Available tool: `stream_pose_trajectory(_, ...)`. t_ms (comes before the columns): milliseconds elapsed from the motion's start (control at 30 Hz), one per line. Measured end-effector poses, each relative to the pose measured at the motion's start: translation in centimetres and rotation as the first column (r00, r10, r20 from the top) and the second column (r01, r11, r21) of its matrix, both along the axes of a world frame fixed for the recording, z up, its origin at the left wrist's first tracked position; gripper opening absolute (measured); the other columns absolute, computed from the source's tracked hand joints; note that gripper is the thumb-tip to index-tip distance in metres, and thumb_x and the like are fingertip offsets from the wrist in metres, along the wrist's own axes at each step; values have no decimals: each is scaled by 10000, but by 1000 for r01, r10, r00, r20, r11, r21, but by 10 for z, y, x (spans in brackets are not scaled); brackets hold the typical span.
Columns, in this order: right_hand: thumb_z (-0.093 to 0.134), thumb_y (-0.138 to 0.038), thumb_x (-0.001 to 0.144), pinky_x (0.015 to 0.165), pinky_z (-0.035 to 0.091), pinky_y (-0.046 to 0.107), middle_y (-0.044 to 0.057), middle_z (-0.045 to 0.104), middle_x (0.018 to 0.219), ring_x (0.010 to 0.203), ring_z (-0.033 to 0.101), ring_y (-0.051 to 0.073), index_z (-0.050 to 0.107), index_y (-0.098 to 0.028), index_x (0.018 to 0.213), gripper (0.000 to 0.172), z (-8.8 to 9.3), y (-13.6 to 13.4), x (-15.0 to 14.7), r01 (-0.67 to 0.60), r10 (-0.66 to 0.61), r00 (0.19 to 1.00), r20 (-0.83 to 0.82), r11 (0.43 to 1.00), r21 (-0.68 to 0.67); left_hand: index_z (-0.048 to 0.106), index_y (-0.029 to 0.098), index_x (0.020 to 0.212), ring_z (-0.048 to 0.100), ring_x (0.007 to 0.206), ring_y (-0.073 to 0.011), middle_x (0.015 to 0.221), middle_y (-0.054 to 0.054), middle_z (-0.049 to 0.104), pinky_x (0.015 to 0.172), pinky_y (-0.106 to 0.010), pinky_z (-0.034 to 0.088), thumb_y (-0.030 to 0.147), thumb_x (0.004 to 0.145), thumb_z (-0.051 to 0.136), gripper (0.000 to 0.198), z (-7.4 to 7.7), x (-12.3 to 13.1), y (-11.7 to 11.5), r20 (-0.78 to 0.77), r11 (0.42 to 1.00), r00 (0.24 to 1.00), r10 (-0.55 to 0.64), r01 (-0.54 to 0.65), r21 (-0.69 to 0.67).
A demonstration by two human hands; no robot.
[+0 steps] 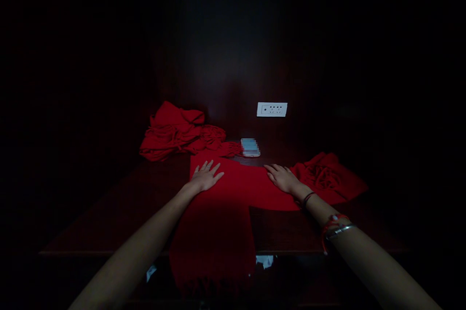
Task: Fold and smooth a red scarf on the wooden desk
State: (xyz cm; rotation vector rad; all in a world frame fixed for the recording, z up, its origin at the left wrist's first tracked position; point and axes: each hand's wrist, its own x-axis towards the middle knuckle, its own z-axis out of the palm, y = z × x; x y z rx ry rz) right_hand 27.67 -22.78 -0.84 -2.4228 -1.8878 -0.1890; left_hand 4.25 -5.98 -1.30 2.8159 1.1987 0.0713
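A red fringed cloth (225, 213) lies spread on the dark table (120, 218), one part hanging over the front edge and another reaching right. My left hand (207, 176) rests flat on its upper left part, fingers spread. On the part reaching right lies my right hand (282, 177), palm down, its fingers extended and slightly apart. Neither hand grips anything. Just beyond my right hand, more crumpled red cloth (327, 176) sits on the table; whether it joins the spread piece I cannot tell.
A heap of red cloth (171, 130) sits at the back left. Near the back middle is a small light-blue item (250, 147), partly pixelated. A white socket panel (272, 109) is on the back wall. Pale scraps (265, 261) show below the table's front edge.
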Motion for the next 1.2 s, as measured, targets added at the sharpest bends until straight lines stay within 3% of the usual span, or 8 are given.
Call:
stream_pose_trajectory(200,308,-232,801,867,216,513,111,376,1227,1124,313,286,302,-255,1237,437,24,15,-17,99,-93,995,37,973,-210,201,263,1272,89,1222,-225,1349,-61,140,953,-424,112,586,762,121,608,-5,1,-1,57,1000,998,-11,10,18)
stream_pose_trajectory(300,404,-147,732,836,278,496,122,404,1203,1098,350,291,407,-235,1170,447,47,31,-39,89,-79,995,58,978,-189,231,271,1260,99,1220,-231,1347,-53,152,948,-424,136,561,778,135,571,3,-2,0,103,998,994,22,-28,60)
stream_pose_trajectory(367,390,-162,745,801,358,392,130,451,1159,1023,442,247,435,-206,1145,405,62,41,-59,14,-14,1000,1,993,-120,259,244,1252,156,1206,-234,1330,-69,201,933,-407,190,507,798,154,535,11,-8,3,162,982,979,120,-141,126)
stream_pose_trajectory(467,394,-224,758,743,405,280,133,535,1059,939,512,210,510,-153,1071,342,74,55,-89,-67,51,995,-92,979,-190,300,159,1229,323,1114,-266,1236,-142,342,838,-379,323,453,789,232,534,20,-20,11,213,909,911,353,-388,151)
stream_pose_trajectory(667,480,-293,708,656,445,301,172,568,995,862,555,257,581,-95,968,342,61,66,-113,-19,-17,992,-124,959,-284,500,130,1021,438,993,-292,1060,-162,496,764,-393,367,468,752,292,480,19,-36,28,196,842,846,496,-523,130)
stream_pose_trajectory(833,485,-315,708,670,444,306,163,550,1031,901,538,256,520,-117,1041,389,51,59,-108,41,-70,989,-130,976,-216,503,125,989,521,902,-267,986,-158,553,696,-336,403,521,721,332,507,19,-35,36,186,843,823,537,-530,-90)
stream_pose_trajectory(1033,539,-324,669,660,443,300,142,555,1026,894,540,252,512,-149,1025,398,44,56,-103,79,-104,980,-170,986,-147,549,179,715,562,770,-195,800,-58,607,588,-231,400,471,666,455,310,22,-36,39,246,886,858,451,-397,-241)
stream_pose_trajectory(1200,563,-345,659,673,433,287,138,543,1048,914,532,242,530,-147,1007,402,43,57,-101,104,-138,968,-209,981,-166,500,174,720,554,686,-163,746,-28,590,559,-216,394,330,625,535,186,23,-31,32,423,917,816,394,-320,-237)
